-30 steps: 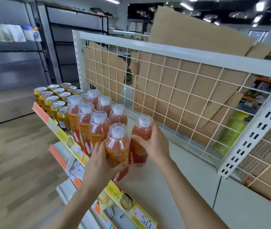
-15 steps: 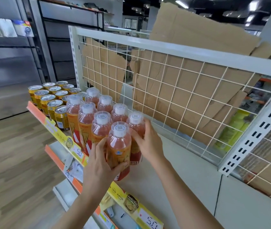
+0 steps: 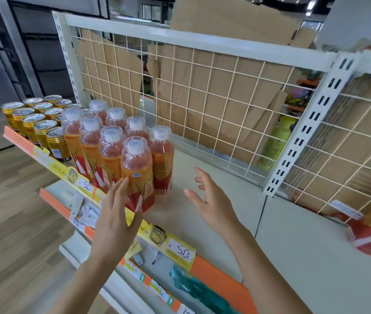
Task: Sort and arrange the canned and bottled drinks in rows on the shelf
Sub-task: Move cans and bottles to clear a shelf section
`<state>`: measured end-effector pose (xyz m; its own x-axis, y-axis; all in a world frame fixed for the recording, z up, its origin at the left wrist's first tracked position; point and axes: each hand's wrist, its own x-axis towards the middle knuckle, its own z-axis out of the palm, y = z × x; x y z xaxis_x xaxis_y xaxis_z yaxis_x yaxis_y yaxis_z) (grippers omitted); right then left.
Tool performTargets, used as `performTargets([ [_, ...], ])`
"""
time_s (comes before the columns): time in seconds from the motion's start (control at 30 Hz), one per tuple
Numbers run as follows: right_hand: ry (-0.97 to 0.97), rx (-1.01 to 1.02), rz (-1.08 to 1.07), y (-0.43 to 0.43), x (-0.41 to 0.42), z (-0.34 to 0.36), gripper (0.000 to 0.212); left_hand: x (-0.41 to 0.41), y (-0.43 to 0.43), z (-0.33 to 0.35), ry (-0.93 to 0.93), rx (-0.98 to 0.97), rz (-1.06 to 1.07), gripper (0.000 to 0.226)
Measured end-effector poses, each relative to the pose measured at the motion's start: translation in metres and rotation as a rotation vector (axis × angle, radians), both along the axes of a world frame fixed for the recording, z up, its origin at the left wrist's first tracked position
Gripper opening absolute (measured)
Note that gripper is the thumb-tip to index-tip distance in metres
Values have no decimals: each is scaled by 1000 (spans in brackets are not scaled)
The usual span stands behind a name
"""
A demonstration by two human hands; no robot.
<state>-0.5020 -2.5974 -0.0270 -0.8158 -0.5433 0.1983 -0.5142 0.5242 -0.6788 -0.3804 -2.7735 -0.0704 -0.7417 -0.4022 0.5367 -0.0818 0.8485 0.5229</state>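
Note:
Several orange-red drink bottles (image 3: 112, 146) with white caps stand in two rows on the cream shelf (image 3: 282, 241), beside several gold cans (image 3: 32, 123) at the far left. The front-row end bottle (image 3: 137, 168) and back-row end bottle (image 3: 161, 159) stand upright on their own. My left hand (image 3: 117, 216) is flat and open, its fingertips at the front bottle's lower label. My right hand (image 3: 211, 200) hovers open over the bare shelf to the right of the bottles, holding nothing.
A white wire grid (image 3: 214, 105) backed by cardboard closes the shelf's rear. A slotted upright (image 3: 309, 132) divides the bays. The orange and yellow price strip (image 3: 180, 248) runs along the front edge. A blurred red package (image 3: 370, 236) lies at the far right. Lower shelves sit below.
Both hands have let go of the two end bottles, which now stand in their rows. My right hand has drawn back to the right and my left hand has opened flat.

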Motion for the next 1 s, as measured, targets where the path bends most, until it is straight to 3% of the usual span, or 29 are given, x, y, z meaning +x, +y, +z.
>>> performTargets([
  [0.3, 317, 192, -318, 178, 67, 8, 57, 19, 56, 10, -118, -88, -121, 45],
  [0.7, 299, 231, -731, 379, 196, -5, 50, 51, 198, 12, -129, -100, -385, 51],
  [1.0, 236, 259, -1005, 470, 276, -15, 50, 40, 290, 9, -197, -76, -602, 49],
])
